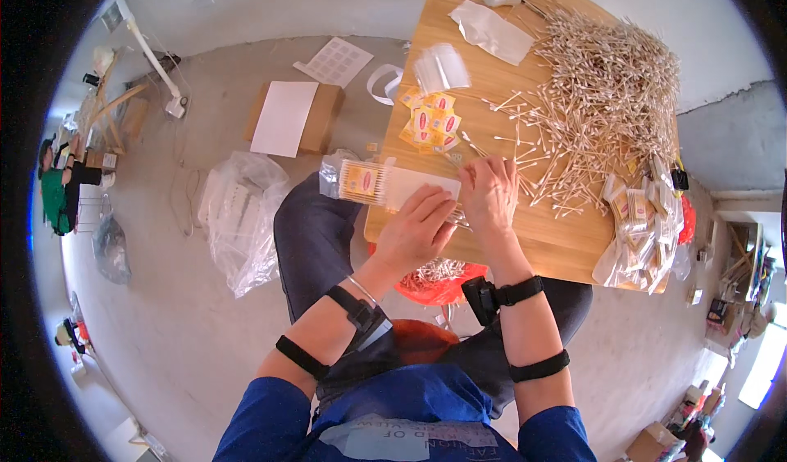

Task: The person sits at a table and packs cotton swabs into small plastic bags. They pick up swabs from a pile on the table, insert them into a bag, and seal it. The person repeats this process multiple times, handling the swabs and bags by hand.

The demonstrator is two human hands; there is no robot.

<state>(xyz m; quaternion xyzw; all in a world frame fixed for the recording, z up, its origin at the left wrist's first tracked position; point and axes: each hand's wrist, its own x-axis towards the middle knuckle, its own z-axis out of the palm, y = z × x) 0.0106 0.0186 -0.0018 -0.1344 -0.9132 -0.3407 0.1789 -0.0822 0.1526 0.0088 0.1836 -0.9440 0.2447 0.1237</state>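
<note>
Both hands on a swab pack at the table's near edge.

Left hand [416, 231] closed over the clear bag [385, 185], which juts off the table's [459, 118] left edge with a bundle of swabs [361, 182] inside. Right hand [490, 193] touching the bag's open end, fingers curled down; what they pinch cannot be told. Yellow labels [433, 124] just beyond. Loose swab heap [602, 93] farther right. Filled packs [643, 220] at the right edge. Plastic bag [238, 216] on floor, left.

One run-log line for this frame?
left hand: holds swab bag | right hand: on swabs at bag mouth | swab pile on table | labels beside
</note>
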